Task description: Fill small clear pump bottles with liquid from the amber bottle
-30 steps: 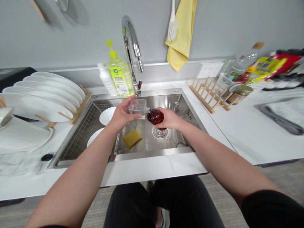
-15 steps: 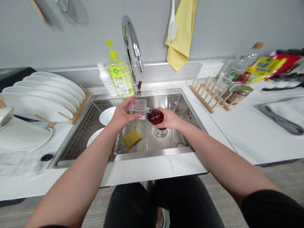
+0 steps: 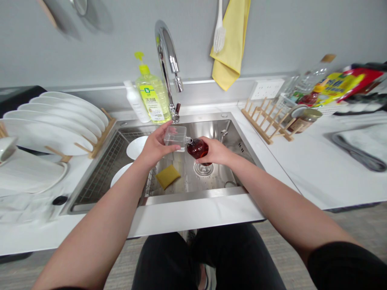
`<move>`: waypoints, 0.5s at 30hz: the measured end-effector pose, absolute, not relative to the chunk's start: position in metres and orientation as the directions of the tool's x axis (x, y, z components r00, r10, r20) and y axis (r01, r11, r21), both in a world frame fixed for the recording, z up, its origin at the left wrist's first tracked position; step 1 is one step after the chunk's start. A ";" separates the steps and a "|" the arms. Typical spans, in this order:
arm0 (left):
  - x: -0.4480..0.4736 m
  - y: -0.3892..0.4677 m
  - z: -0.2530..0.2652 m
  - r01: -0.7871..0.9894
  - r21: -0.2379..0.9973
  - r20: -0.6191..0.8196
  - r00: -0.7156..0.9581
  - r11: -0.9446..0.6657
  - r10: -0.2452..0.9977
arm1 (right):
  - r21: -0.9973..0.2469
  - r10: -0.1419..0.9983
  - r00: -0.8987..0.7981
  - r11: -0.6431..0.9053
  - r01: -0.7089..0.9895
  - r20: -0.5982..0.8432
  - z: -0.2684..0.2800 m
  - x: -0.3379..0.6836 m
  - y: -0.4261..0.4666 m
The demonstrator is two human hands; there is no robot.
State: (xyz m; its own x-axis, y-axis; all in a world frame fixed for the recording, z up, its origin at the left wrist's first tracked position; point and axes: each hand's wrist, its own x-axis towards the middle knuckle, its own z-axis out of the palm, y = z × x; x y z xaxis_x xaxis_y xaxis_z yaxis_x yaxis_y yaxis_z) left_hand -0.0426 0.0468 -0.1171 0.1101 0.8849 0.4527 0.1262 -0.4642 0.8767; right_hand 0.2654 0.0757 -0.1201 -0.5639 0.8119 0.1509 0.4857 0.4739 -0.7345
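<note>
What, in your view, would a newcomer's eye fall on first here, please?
Probably the dark red vessel in the right hand, held over the sink beside the neck of a clear bottle that the left hand holds on its side. The yellow-green pump bottle behind the sink, left of the faucet, and the yellow cloth hanging on the wall might draw the eye next.

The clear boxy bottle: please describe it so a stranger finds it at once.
Find the rectangular steel sink below the curved chrome faucet. Over it, the left hand holds the clear boxy bottle. Flat, colourless sides distinguish it from the dark red, rounded vessel in the right hand.
</note>
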 end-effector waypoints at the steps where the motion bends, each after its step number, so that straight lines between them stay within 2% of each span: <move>1: -0.043 0.047 -0.117 0.124 0.875 0.456 0.114 -0.468 0.883 | -0.734 0.812 -0.563 0.474 0.486 0.152 -0.120 0.265 0.076; 15: -0.040 0.049 -0.116 0.066 0.870 0.481 0.111 -0.489 0.870 | -0.724 0.802 -0.572 0.495 0.480 0.170 -0.122 0.266 0.077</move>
State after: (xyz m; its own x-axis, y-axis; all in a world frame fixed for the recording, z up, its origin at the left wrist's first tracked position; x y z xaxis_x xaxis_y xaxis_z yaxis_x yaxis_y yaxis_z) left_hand -0.0402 0.0494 -0.1162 0.1107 0.8697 0.4809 0.0662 -0.4893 0.8696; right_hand 0.2661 0.0770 -0.1218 -0.5721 0.8024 0.1698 0.4800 0.4954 -0.7240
